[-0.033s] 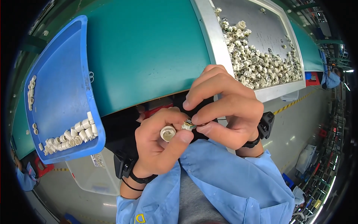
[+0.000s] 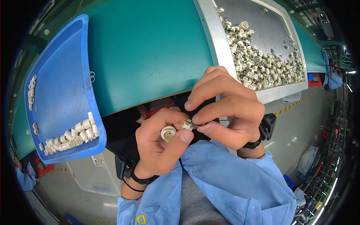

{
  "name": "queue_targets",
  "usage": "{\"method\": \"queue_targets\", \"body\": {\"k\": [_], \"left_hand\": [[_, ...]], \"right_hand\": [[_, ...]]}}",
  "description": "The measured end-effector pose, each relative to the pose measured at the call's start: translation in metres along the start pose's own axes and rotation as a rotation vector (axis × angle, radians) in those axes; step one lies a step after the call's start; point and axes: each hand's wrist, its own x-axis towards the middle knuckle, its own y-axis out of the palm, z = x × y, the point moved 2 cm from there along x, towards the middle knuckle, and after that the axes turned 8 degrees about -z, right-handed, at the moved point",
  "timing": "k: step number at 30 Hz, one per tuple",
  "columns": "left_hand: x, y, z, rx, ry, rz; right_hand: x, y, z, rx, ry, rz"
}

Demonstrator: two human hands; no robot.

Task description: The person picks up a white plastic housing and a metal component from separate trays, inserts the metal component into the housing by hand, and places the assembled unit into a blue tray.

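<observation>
Close to my body, my left hand (image 2: pixel 159 140) is closed with a white ring-shaped plastic sleeve (image 2: pixel 168 133) in its curled fingers, its open end facing up. The same hand's thumb and index finger pinch a small white part (image 2: pixel 188 125) with metal and greenish bits on it. From the other side, my right hand (image 2: pixel 228 108) meets that small part with thumb and index finger pressed together at its edge. Whatever sits between those two right fingertips is mostly hidden. The other right fingers are curved and hold nothing visible.
At left, a blue tray (image 2: pixel 60 90) holds several white sleeves (image 2: pixel 71 138). A metal-rimmed tray (image 2: pixel 223 48) at the upper right bears a heap of small white parts (image 2: pixel 258 63). Both sit by a green table (image 2: pixel 146 52); a clear bin (image 2: pixel 93 180) stands below.
</observation>
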Motion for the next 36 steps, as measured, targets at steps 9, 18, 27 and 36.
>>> {"method": "queue_targets", "body": {"k": [9, 18, 27, 36], "left_hand": [[-0.001, -0.005, 0.001, -0.167, -0.206, -0.223], [-0.003, -0.012, 0.019, 0.011, 0.203, -0.247], [0.004, -0.034, 0.012, 0.2, 0.444, -0.171], [0.002, -0.043, 0.011, 0.316, 0.426, -0.202]], "right_hand": [[-0.006, 0.023, -0.006, -0.225, -0.049, -0.062], [-0.013, 0.042, -0.006, -0.086, 0.152, -0.117], [-0.02, 0.057, 0.001, 0.276, 0.556, -0.124], [-0.023, 0.063, -0.004, 0.169, 0.546, -0.061]]}}
